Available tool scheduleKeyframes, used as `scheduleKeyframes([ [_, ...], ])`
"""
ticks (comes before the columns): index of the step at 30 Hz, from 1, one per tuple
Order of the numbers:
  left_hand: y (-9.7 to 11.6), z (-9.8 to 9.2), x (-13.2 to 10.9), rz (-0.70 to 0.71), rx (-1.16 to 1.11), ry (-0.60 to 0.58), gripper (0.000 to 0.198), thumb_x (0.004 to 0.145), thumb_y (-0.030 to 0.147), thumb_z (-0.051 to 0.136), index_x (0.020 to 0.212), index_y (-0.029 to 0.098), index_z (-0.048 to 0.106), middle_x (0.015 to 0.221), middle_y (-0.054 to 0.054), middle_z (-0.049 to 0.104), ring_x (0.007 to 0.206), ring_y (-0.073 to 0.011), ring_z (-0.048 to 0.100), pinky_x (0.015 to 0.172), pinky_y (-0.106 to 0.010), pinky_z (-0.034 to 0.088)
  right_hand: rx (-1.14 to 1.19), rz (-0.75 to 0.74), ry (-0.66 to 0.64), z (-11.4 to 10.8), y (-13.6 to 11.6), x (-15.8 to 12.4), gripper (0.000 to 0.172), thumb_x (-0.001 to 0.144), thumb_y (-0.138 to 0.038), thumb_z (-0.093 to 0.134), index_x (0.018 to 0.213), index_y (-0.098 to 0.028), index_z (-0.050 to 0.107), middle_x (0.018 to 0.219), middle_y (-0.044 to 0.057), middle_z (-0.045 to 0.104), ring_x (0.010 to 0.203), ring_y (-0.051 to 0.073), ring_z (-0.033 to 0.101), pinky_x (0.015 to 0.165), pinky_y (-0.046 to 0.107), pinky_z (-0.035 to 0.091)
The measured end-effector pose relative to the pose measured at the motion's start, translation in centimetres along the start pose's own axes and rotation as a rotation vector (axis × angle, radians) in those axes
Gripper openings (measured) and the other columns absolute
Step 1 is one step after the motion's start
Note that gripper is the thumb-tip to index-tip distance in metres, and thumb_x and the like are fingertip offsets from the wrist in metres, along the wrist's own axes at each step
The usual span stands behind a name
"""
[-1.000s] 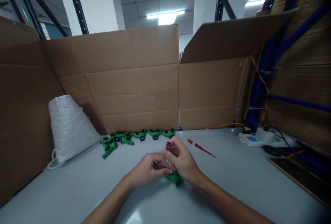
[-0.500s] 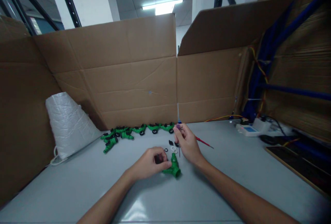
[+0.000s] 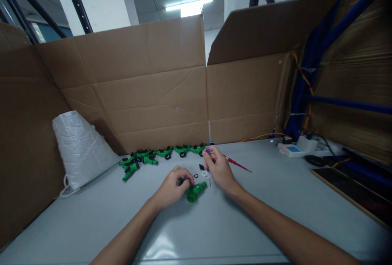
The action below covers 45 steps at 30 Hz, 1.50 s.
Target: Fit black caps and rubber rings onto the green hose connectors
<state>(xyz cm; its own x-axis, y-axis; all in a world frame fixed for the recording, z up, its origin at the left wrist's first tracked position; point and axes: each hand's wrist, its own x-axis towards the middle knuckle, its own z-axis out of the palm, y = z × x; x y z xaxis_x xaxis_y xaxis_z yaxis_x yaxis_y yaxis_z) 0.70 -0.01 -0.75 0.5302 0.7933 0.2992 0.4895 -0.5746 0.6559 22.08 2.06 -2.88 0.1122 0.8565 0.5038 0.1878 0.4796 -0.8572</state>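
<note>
My left hand [image 3: 172, 185] is closed around a green plastic fitting [image 3: 195, 191] that rests on the grey table [image 3: 214, 224], its round end turned toward me. My right hand [image 3: 218, 167] pinches a thin tool with a purple handle [image 3: 208, 150], its metal shaft pointing down at the table. Small black and white rings [image 3: 202, 172] lie between my two hands. A row of several more green fittings [image 3: 159, 154] lies further back by the cardboard wall.
A red-handled screwdriver [image 3: 236, 163] lies right of my right hand. A white woven sack [image 3: 80, 148] stands at the left. Cardboard walls [image 3: 153, 89] enclose the back and left. A white device with cables [image 3: 295, 148] and a dark board [image 3: 352, 191] sit at the right.
My left hand has turned the green fitting so its round end faces me and shifted it left. My right hand, apart from the left, has lowered slightly with the purple-handled tool.
</note>
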Motion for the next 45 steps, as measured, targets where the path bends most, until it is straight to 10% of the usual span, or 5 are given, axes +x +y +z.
scheduleKeyframes([
  [10,-1.9,-0.7,0.7,-0.095,0.124,0.291,0.024,0.096,0.025,0.05,0.094,0.02,0.074,0.088,-0.005,0.071,0.088,-0.0221,0.063,0.077,-0.03,0.046,-0.393,-0.061,-0.049,-0.7,-0.1,0.1,0.028,0.105,-0.047,0.049,0.098,-0.023,0.062,0.059,-0.005,0.059,0.054,0.017,0.057,0.056,0.026,0.032],
  [18,-3.5,-1.7,1.0,-0.201,0.118,0.39,0.028,0.098,0.034,0.049,0.101,0.019,0.073,0.078,-0.001,0.067,0.07,-0.0192,0.061,0.068,-0.028,0.042,-0.991,0.124,-0.222,-2.0,0.3,1.5,0.027,0.109,-0.038,0.046,0.115,-0.021,0.066,0.098,0.011,0.079,0.09,0.026,0.074,0.072,0.029,0.041],
  [34,-2.6,-2.3,0.3,0.017,0.114,-0.22,0.053,0.07,0.059,0.089,0.103,0.02,0.078,0.107,-0.008,0.065,0.105,-0.027,0.056,0.094,-0.038,0.043,-1.204,0.313,-0.283,-4.2,2.1,2.0,0.034,0.103,-0.021,0.046,0.131,-0.007,0.059,0.11,0.025,0.077,0.105,0.039,0.075,0.084,0.042,0.053],
  [40,-2.4,-2.4,0.2,0.026,0.098,-0.257,0.051,0.07,0.057,0.09,0.104,0.021,0.079,0.108,-0.008,0.066,0.105,-0.0271,0.054,0.098,-0.042,0.04,-1.19,0.246,-0.244,-4.2,1.2,1.9,0.031,0.106,-0.028,0.047,0.128,-0.01,0.059,0.107,0.023,0.077,0.101,0.036,0.075,0.08,0.038,0.05],
  [45,-2.0,-1.9,0.4,0.008,-0.038,-0.146,0.047,0.073,0.053,0.09,0.102,0.019,0.077,0.103,-0.006,0.065,0.098,-0.0234,0.058,0.089,-0.036,0.044,-0.792,-0.106,-0.261,-2.9,-0.2,1.4,0.023,0.11,-0.037,0.047,0.112,-0.021,0.062,0.097,0.007,0.074,0.086,0.023,0.071,0.077,0.03,0.046],
])
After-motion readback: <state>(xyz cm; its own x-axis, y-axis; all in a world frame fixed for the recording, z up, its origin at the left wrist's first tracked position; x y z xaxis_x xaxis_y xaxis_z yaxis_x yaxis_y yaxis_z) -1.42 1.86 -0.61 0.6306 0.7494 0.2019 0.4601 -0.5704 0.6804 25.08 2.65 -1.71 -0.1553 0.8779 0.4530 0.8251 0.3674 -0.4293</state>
